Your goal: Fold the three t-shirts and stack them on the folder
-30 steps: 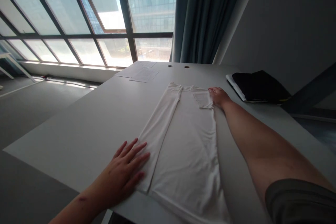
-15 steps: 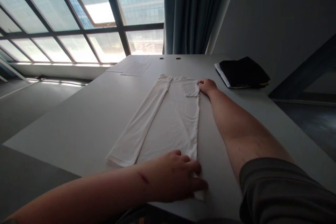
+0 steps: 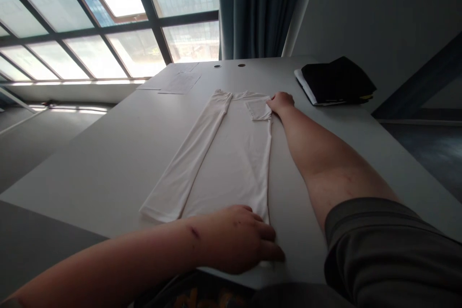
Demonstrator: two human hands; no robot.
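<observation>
A white T-shirt [image 3: 231,159] lies flat on the white table, its left side folded inward in a long strip and a short sleeve lying over the upper right part. At the far right edge of the shirt, by the folded sleeve, my right hand [image 3: 282,103] is closed in a pinch on the fabric. My left hand [image 3: 249,240] reaches across the near end, its curled fingers closed on the lower right corner of the shirt. The hand and wrist cover part of the hem, and the fingertips are partly hidden.
Sheets of paper [image 3: 179,83] lie at the table's far left. A black folded item [image 3: 335,82] with white and yellow edges rests at the far right. Two round holes pierce the far end of the table [image 3: 119,163]. Beyond stand windows and a blue curtain [image 3: 254,9].
The camera has tilted down a little, so the table sits higher in view. Both hands keep nearly the same places on the shirt.
</observation>
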